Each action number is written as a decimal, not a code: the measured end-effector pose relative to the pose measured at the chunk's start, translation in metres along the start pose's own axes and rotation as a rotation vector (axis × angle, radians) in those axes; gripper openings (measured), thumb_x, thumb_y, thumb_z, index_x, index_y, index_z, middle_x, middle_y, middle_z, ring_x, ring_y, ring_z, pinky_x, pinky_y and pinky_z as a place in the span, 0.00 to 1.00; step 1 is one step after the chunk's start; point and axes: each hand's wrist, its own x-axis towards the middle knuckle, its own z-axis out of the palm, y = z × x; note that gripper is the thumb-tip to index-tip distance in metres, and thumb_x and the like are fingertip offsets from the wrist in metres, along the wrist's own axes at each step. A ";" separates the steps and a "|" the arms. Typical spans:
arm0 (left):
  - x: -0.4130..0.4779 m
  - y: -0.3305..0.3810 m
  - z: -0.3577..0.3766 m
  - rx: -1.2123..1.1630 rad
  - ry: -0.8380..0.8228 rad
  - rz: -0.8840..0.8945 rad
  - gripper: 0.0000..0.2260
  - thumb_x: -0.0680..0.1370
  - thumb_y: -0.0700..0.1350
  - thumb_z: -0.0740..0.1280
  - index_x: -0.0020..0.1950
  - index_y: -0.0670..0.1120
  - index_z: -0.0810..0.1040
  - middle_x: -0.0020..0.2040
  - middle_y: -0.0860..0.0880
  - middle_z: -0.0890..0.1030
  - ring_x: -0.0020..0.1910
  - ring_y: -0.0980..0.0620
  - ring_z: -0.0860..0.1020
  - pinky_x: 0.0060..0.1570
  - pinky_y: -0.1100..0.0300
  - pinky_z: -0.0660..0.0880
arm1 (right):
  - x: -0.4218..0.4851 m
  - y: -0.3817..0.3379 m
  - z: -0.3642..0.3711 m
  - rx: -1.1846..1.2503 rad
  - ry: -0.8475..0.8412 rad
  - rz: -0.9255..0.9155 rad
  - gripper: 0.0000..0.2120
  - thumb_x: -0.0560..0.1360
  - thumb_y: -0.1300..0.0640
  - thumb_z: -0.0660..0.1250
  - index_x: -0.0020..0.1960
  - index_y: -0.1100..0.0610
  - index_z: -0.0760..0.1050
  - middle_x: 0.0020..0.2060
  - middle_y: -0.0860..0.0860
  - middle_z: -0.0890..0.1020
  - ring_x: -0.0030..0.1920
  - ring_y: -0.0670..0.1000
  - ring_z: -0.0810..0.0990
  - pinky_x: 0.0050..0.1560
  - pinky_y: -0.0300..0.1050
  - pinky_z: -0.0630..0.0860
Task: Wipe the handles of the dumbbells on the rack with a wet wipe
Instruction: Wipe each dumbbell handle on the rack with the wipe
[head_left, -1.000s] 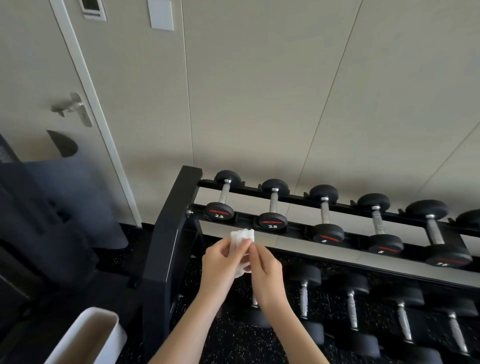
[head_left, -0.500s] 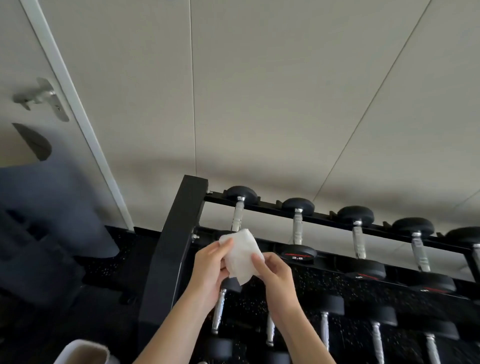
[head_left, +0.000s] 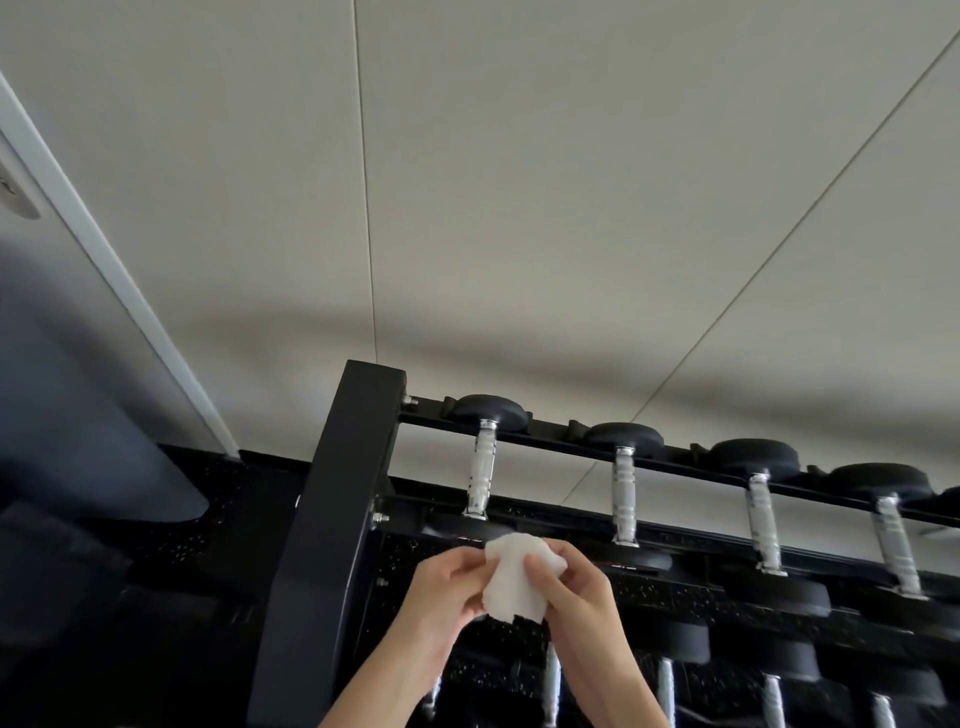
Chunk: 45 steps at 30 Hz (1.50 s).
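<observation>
Before the rack (head_left: 332, 519), pinching a crumpled wet wipe (head_left: 511, 587) between left grip (head_left: 441, 590) and right grip (head_left: 582, 600).

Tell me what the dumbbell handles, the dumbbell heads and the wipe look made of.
Handles: bright metal, probably chromed steel, shiny with ringed grooves. Heads: matte black, likely rubber-coated, showing no glare. Wipe: soft white nonwoven cloth or paper, crumpled and fuzzy-edged; wetness cannot be told.

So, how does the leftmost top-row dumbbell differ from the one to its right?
The leftmost dumbbell stands beside the rack post; the second dumbbell sits farther right. The leftmost dumbbell's near head is partly hidden behind the wet wipe; the second's shows more. Both have ribbed metal handles and black heads.
</observation>
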 end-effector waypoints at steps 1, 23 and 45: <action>0.004 -0.003 0.003 -0.011 -0.001 -0.007 0.07 0.75 0.38 0.68 0.49 0.35 0.81 0.41 0.40 0.82 0.40 0.46 0.80 0.40 0.59 0.77 | 0.005 0.004 -0.001 0.008 0.005 0.000 0.11 0.73 0.56 0.70 0.50 0.63 0.79 0.45 0.62 0.82 0.45 0.58 0.82 0.44 0.50 0.79; 0.106 -0.047 -0.044 1.135 0.402 0.611 0.20 0.71 0.63 0.62 0.47 0.50 0.83 0.45 0.58 0.78 0.46 0.56 0.76 0.46 0.58 0.76 | 0.156 0.030 -0.016 -0.611 0.353 -0.259 0.11 0.73 0.65 0.68 0.53 0.55 0.80 0.43 0.47 0.75 0.42 0.44 0.74 0.42 0.29 0.72; 0.111 -0.047 -0.046 0.860 0.402 0.515 0.22 0.65 0.66 0.66 0.48 0.51 0.83 0.42 0.59 0.74 0.48 0.56 0.71 0.44 0.64 0.71 | 0.206 0.061 0.011 -0.839 0.088 -0.552 0.15 0.68 0.76 0.66 0.44 0.59 0.83 0.44 0.47 0.77 0.46 0.45 0.76 0.45 0.27 0.71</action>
